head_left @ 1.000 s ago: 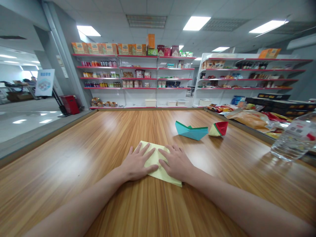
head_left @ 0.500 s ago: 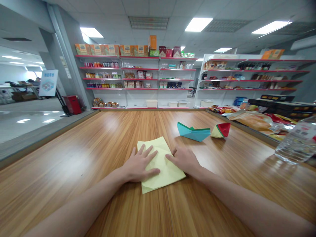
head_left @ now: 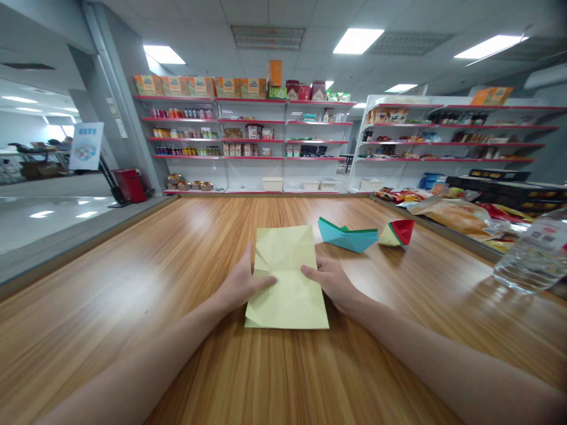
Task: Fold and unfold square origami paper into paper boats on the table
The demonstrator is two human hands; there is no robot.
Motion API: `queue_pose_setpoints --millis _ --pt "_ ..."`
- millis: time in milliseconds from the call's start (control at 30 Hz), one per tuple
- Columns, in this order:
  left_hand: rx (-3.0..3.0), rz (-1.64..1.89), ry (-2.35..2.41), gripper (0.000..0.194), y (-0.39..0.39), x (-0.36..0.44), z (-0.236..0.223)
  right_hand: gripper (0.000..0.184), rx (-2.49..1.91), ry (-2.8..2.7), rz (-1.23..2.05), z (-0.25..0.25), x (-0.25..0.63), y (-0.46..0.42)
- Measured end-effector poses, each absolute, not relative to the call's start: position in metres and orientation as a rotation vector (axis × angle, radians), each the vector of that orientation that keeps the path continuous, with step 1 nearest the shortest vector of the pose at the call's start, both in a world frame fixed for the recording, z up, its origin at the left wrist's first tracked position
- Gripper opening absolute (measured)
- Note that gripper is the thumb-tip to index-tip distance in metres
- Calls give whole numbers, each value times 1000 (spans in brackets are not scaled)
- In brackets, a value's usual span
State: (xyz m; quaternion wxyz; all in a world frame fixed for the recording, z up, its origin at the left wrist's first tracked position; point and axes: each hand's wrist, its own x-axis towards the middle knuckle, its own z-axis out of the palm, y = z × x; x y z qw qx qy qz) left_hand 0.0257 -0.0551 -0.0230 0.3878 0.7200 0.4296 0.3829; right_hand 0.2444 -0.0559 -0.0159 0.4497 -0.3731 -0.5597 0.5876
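Note:
A pale yellow sheet of paper (head_left: 287, 301), creased and folded double, is tilted up at its far end between my hands. My left hand (head_left: 241, 280) grips its left edge, thumb on top and the other fingers at the side and partly behind. On the right edge, my right hand (head_left: 334, 282) pinches the paper with the thumb above and the fingers mostly hidden underneath. Beyond my right hand stand a blue and green paper boat (head_left: 348, 236) and a smaller red and yellow folded paper piece (head_left: 397, 232).
The wooden table (head_left: 133, 295) spreads out around my arms. A clear plastic bottle (head_left: 534, 254) stands at the right, near snack bags (head_left: 456, 215) and black boxes (head_left: 500, 192). Shelves of goods (head_left: 252, 141) line the back.
My hands have gone from lying flat on the paper to holding its two side edges. The paper has been turned straighter and its far end raised off the table.

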Motion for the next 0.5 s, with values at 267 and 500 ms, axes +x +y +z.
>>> queue_pose_setpoints --millis 267,500 --pt "1115 923 721 37 -55 24 -24 42 -852 -1287 1575 -16 246 -58" --pt "1062 893 723 31 -56 22 -22 39 -859 -1291 1640 -13 247 -58"
